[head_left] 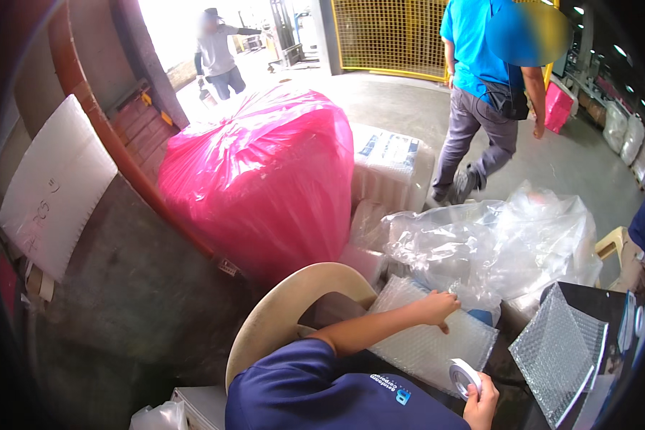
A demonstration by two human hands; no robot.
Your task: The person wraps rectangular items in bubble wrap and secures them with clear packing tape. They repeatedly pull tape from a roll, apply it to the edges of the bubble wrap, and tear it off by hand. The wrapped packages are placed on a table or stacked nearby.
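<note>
My left hand [437, 309] reaches over a bubble wrap pouch [408, 340] lying in front of me. Its fingers are drawn together at the far side of the pouch; what they pinch, if anything, is too small to make out. Lower down, my right hand [482, 403] grips a white roll of tape [464, 378] just above the pouch's near edge. Farther right, more bubble wrap pouches [559, 351] rest on a dark surface. A large clear plastic bag [502, 236] lies crumpled beyond my left hand.
A big tied pink plastic bag [265, 186] stands at the left, beside wrapped packages [390, 161]. A curved tan chair back [294, 301] is by my left arm. One person [473, 93] in blue walks beyond the packages; another [222, 54] stands in the bright doorway.
</note>
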